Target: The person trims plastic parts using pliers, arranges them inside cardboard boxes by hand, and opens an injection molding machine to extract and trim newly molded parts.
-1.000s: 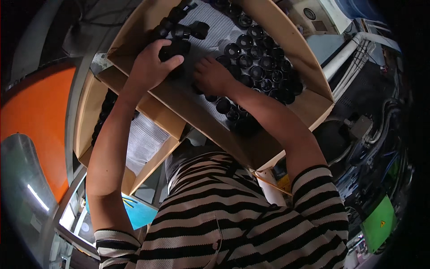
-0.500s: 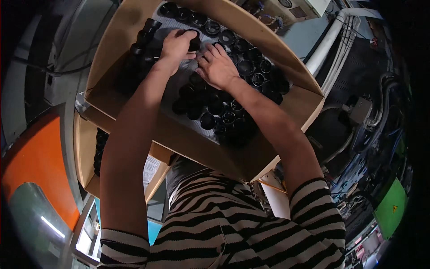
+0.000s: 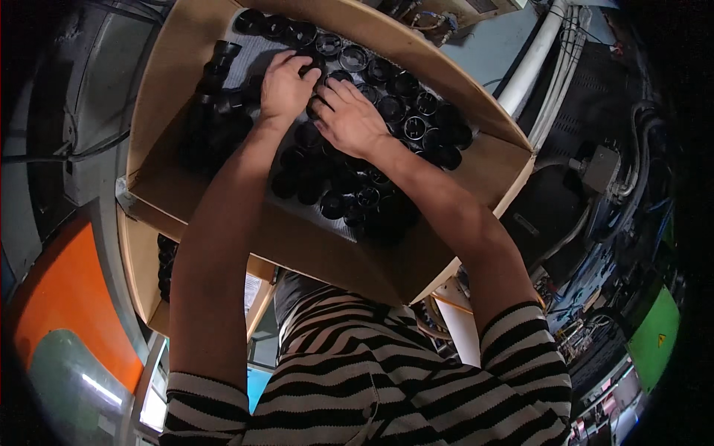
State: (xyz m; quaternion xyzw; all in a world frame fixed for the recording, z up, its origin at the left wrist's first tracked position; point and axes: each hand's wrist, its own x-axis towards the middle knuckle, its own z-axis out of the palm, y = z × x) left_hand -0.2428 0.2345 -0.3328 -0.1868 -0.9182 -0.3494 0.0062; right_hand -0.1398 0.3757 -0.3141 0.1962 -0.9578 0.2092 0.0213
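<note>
A cardboard box point(image 3: 327, 256) stands in front of me, with many black round plastic parts point(image 3: 353, 57) upright on a pale ribbed liner point(image 3: 253, 56). At the far middle, my left hand point(image 3: 286, 89) has its fingers curled round a black round part point(image 3: 309, 65), which is mostly hidden by them. Just right of it, my right hand point(image 3: 351, 117) reaches over the parts, fingers stretched and fingertips touching or very near them. Its palm hides several parts below. More black parts point(image 3: 223, 63) lie on their sides along the box's left wall.
A second cardboard box point(image 3: 137, 275) with black parts sits lower left, under the first. Orange panelling point(image 3: 78, 297) stands at the left. A white pipe point(image 3: 532, 67), cables and machinery with a grey metal box point(image 3: 599, 169) run along the right. A green panel point(image 3: 654, 338) is at lower right.
My left hand has lowered the black part among the others beside the far row. My right hand has shifted slightly left and down. The whole view has shifted, the box appearing further left.
</note>
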